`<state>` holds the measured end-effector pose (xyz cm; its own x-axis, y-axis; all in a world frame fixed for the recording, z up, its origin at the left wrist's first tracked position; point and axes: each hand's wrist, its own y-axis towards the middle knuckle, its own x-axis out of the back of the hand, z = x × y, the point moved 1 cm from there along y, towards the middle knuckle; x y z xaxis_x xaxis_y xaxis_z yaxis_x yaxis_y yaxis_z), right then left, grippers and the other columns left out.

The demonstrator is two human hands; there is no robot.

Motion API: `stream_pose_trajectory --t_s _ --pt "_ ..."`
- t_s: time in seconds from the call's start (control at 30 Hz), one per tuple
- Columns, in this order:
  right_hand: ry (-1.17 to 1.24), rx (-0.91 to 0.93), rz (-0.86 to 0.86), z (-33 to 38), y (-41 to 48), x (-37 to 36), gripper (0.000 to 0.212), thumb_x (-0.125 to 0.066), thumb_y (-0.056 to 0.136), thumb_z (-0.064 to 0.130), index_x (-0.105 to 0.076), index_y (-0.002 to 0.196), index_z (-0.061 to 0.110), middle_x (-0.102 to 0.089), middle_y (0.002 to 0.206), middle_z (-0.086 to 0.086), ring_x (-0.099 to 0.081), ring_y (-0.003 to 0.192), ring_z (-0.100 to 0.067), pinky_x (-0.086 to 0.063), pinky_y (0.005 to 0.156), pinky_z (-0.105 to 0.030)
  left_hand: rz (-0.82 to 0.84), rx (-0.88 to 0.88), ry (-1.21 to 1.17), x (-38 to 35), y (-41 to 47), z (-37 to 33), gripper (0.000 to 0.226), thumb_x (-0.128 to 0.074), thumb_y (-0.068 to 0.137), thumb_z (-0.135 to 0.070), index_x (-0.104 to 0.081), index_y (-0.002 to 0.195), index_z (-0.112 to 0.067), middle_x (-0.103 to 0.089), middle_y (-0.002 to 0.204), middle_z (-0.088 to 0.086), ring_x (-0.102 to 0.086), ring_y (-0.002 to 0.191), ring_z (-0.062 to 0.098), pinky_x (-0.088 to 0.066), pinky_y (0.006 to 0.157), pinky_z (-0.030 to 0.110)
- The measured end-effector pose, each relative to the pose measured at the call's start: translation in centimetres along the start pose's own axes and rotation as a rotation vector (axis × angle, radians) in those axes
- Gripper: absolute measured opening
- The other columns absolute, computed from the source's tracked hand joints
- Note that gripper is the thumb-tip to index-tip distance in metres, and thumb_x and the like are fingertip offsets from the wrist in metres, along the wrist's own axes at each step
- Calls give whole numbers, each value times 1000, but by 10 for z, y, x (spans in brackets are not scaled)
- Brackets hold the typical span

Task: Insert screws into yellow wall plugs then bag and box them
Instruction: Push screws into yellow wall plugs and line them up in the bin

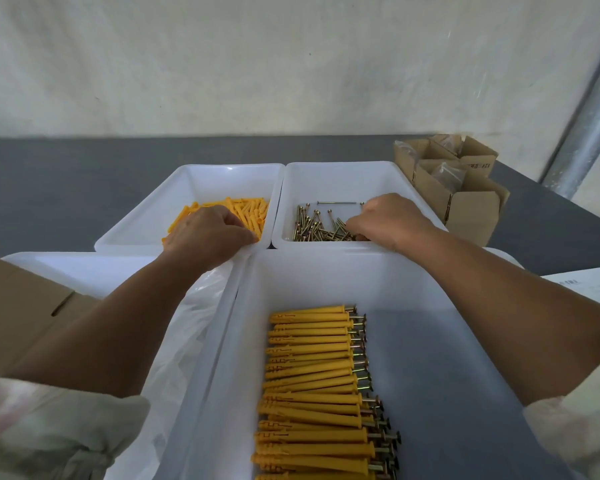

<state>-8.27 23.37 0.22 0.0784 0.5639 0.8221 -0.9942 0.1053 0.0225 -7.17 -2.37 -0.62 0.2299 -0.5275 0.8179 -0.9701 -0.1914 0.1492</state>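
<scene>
One wide-angle view from the person's head looks forward and down across the desk [49,188]. The white bin of assembled plugs [326,278] lies nearest, filling the lower frame; beyond that bin, a pale wall [291,64] closes the view.

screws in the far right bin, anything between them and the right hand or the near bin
Nothing visible. The right hand is inside the screw bin, fingers down on the screws; whether it grips one is hidden. Toward the near bin only the two bins' rims lie between.
</scene>
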Motion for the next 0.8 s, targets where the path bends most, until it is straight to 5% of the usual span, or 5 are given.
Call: stream_pose_trajectory --t_s 0.2,0.37,0.47,0.67,0.8 --pt "215 11 -69 2 -17 12 16 -64 74 18 -67 88 11 -72 90 -7 -68 91 -23 -57 87 -44 -41 16 -43 4 -4 -2 14 -66 81 -23 -58 77 -33 -61 89 -9 -57 95 21 -51 87 40" --pt "418 53 -116 13 -29 16 5 -64 70 15 -63 74 14 -73 73 -7 -69 73 -21 -60 79 -46 -126 11 -144 5 -7 -2 10 -67 83 -25 -64 88 -32 -66 92 -8 -59 99 23 -52 90 43" --pt "572 101 -130 15 -36 17 6 -65 73 12 -59 73 14 -71 61 -1 -65 59 -15 -59 60 -32 -198 -29 -264 6 -7 -3 9 -68 85 -26 -66 93 -29 -66 88 -11 -62 95 18 -52 82 37" --pt "647 130 -130 13 -46 18 6 -62 76 9 -62 77 15 -73 70 -3 -68 60 -10 -58 55 -25 -325 -133 -502 17 -8 -15 6 -64 85 -25 -65 84 -31 -64 72 -10 -60 72 11 -49 71 30" --pt "717 176 -112 20 -50 21 10 -58 79 6 -63 78 15 -73 66 2 -67 56 -5 -51 50 -20 -266 -193 -796 29 -16 -31 16 -61 91 -14 -65 82 -27 -67 72 -4 -68 77 15 -56 69 29"
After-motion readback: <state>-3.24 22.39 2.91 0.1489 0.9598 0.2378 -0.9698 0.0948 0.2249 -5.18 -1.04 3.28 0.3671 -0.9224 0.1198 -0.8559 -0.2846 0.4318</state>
